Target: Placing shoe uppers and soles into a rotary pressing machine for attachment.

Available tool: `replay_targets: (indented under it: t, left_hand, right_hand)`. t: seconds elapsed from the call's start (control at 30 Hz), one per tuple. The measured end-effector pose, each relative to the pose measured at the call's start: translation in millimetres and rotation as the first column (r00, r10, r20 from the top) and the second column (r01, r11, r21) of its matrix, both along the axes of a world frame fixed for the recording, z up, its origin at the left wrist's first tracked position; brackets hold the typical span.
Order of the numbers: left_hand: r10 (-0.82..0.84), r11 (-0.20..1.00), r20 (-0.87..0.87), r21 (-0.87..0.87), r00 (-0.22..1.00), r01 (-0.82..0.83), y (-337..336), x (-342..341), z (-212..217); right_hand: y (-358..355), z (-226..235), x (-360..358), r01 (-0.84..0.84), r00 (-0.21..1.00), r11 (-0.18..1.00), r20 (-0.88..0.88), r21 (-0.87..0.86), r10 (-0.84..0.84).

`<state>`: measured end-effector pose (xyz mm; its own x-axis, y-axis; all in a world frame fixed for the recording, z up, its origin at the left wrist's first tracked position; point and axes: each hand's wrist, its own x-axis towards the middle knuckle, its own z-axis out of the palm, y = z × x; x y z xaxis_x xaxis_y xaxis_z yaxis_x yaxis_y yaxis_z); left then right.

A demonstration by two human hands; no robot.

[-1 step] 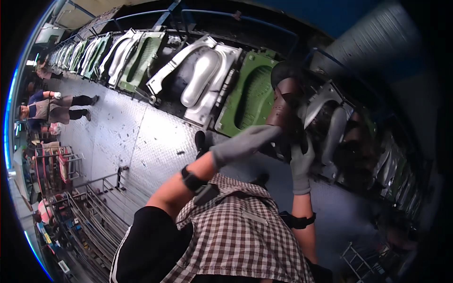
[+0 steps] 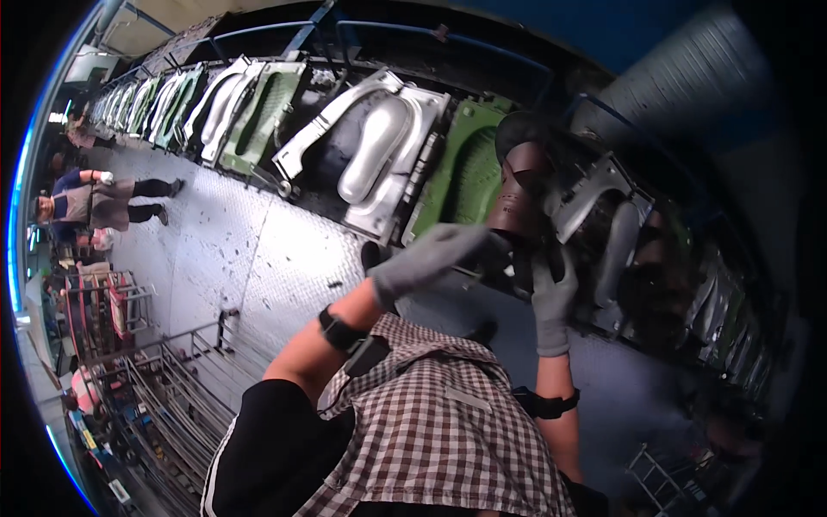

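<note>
A brown boot upper (image 2: 513,207) with a dark toe stands over the moulds in front of me. My left hand (image 2: 435,261), in a grey glove, is just left of its lower end. Its fingers are bent together, and what they hold, if anything, is hidden in the dark there. Under the boot's right side is my gloved right hand (image 2: 554,297), thumb and fingers apart; the fingertips fade into shadow beside the boot. Left of the boot lies a green sole mould (image 2: 469,177). An opened silver mould (image 2: 616,233) sits to its right.
A long row of silver and green moulds (image 2: 375,151) runs along the far side, with blue rails (image 2: 258,34) behind. A ribbed duct (image 2: 676,73) hangs at upper right. Metal racks (image 2: 172,370) stand at lower left on the metal floor (image 2: 233,224). A person (image 2: 90,196) stands farther left.
My left hand has drawn back a little to the left, away from the boot upper, and its fingers have bent more. My right hand stays nearly in place.
</note>
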<state>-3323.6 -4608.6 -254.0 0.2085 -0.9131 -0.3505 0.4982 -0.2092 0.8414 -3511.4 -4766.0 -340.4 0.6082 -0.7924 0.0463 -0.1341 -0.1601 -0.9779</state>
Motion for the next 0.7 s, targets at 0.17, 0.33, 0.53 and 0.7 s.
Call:
replay_targets:
  t: [0.17, 0.33, 0.53, 0.7]
  left_hand:
    - [0.319, 0.727, 0.888, -0.006, 0.33, -0.686, 63.2, 198.7, -97.7]
    - [0.221, 0.944, 0.043, 0.242, 0.974, -0.224, 39.2, 265.8, -135.7]
    - [0.236, 0.949, -0.125, 0.243, 0.964, -0.201, 63.2, 272.1, -118.1]
    - [0.18, 0.982, 0.166, 0.026, 0.97, -0.186, 99.0, 275.8, -147.0]
  right_hand:
    - [55.6, 17.1, 101.4, 0.149, 0.988, 0.972, 0.004, 0.18, -0.152]
    - [80.2, 24.4, 195.8, 0.099, 0.99, 0.959, 0.073, 0.267, -0.122]
    - [86.4, 13.8, 301.0, 0.273, 0.961, 0.957, 0.084, -0.099, -0.265]
    - [112.6, 13.4, 337.3, -0.214, 0.908, 0.855, -0.419, -0.473, -0.004]
